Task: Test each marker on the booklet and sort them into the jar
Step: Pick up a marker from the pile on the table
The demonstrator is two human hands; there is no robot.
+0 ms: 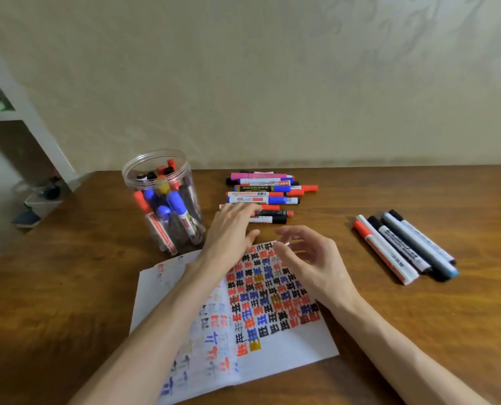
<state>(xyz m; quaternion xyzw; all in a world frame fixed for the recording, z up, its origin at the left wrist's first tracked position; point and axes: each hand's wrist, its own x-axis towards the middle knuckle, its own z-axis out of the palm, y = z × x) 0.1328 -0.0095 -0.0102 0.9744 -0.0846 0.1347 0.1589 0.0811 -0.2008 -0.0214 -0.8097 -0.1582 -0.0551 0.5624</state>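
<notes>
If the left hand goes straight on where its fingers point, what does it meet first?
Likely the pile of red, blue and black capped markers; the left hand seems already at its edge.

dim, soft indoor light; faint shadows, wide-angle bending at the edges, slight blur throughout.

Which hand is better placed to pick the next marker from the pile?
Left. The left hand touches the marker pile; the right hand is over the booklet, holding no marker.
</notes>
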